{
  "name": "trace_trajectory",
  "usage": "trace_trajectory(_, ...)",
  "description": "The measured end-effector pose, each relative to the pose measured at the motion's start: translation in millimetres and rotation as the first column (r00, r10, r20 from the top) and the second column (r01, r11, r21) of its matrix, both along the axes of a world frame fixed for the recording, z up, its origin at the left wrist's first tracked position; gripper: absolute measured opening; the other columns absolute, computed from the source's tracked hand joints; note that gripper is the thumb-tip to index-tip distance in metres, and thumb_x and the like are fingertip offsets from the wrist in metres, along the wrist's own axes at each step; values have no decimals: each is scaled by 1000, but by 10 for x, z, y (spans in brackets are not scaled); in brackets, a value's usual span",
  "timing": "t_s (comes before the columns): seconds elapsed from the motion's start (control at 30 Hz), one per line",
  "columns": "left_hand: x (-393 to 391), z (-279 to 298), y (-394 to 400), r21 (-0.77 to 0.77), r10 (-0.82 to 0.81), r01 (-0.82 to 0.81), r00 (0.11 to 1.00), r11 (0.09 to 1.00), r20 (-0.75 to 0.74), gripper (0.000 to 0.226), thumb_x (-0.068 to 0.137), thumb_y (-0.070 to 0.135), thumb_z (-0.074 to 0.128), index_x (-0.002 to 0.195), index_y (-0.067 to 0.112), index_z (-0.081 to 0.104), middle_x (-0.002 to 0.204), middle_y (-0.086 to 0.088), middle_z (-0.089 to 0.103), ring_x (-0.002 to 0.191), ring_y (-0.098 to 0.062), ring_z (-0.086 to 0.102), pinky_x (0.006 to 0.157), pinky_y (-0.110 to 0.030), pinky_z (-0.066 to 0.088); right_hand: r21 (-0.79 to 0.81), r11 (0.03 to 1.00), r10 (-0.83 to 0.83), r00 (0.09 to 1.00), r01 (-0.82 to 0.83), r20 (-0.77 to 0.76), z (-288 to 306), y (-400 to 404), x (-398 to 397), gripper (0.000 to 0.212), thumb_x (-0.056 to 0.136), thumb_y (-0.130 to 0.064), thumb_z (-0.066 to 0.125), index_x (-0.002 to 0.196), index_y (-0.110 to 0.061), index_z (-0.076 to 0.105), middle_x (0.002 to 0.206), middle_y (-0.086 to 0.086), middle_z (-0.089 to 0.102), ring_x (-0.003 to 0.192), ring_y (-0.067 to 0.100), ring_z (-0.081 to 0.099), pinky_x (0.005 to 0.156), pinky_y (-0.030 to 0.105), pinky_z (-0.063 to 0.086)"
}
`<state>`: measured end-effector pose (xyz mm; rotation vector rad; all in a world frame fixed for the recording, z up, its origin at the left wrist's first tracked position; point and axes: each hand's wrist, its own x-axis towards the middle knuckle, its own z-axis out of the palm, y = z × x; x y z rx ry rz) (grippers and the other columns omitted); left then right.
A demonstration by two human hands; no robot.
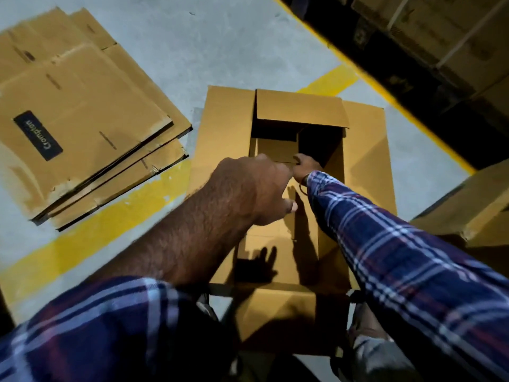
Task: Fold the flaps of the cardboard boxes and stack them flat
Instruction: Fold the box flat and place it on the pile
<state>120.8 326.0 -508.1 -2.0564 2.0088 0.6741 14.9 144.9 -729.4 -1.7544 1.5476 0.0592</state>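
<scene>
An open brown cardboard box [225, 128] stands on the floor right below me, its outer flaps spread outward. My right hand [306, 166] reaches down inside it and grips the edge of an inner bottom flap [275, 150]. My left hand [259, 188] hovers over the box opening just left of the right wrist. Its back faces me, its thumb sticks out and its fingers are hidden behind the knuckles. A stack of flattened boxes [82, 114] lies on the floor to the left, the top one bearing a black label.
Yellow floor lines [110, 230] run under the stack and along the right. Another cardboard box [473, 208] sits at the right edge. Dark racking with strapped cartons [440, 37] fills the upper right. My feet [369, 326] are by the box's near flap.
</scene>
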Motion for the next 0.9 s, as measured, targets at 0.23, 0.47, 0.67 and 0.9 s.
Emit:
trace_trajectory(0.23, 108, -120, -28, -37, -4, 5, 1000, 999, 15, 57, 96, 66, 50, 142, 32, 49, 128, -1, 64, 108, -25, 66, 74, -37, 50, -428, 903, 0, 994, 46, 108, -17, -538, 205, 45, 93, -19, 64, 135, -5, 56, 140, 15, 48, 129, 33, 50, 101, 35, 43)
trace_trajectory(0.47, 238, -97, -56, -36, -6, 5, 999, 999, -47, 53, 98, 67, 44, 139, 33, 46, 129, 7, 63, 112, -19, 63, 75, -35, 52, -764, 643, 106, 994, -55, 18, 410, -988, 503, 60, 83, -17, 59, 142, -20, 49, 149, 4, 41, 133, 26, 42, 101, 42, 43)
trace_trajectory(0.67, 368, -104, -50, 83, -2, 8, 997, 997, -72, 57, 98, 69, 38, 146, 38, 34, 138, 10, 55, 125, -17, 55, 84, -36, 50, -526, 802, 180, 954, -284, -241, 404, -1523, 707, 94, 89, -26, 70, 162, -29, 10, 168, 0, 18, 156, 33, 8, 124, 56, 11)
trace_trajectory(0.9, 311, -105, -62, 149, 47, -26, 989, 988, -143, 60, 91, 80, 34, 142, 48, 25, 133, 16, 55, 113, -11, 58, 85, -34, 56, -210, 912, 272, 902, -353, -335, 107, -1803, 673, 105, 85, -52, 75, 161, -40, 3, 169, -12, 9, 155, 39, -1, 115, 75, 6)
